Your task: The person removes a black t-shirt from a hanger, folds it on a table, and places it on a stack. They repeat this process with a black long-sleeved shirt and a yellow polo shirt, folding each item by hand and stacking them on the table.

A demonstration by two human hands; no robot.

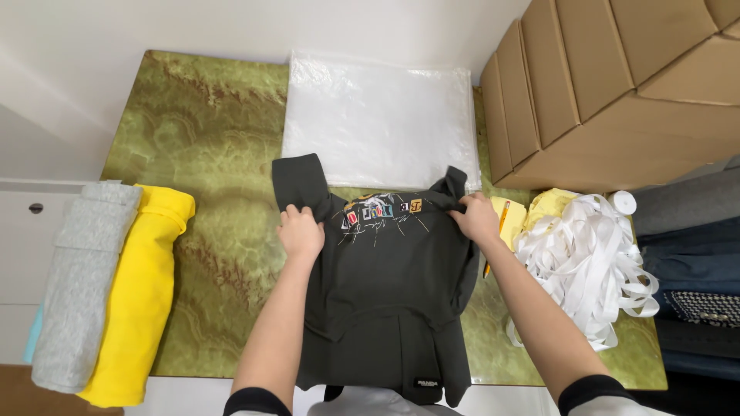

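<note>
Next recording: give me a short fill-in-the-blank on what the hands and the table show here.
1. Both hands, left hand and right hand, grip a dark ____ printed T-shirt.
2. Beyond the shirt lies a clear ____ bag.
3. The folded yellow garment lies beside a folded ____ one.
4. The tangled white ribbon lies on the person's ____ side.

Missing: green; plastic; grey; right
</note>
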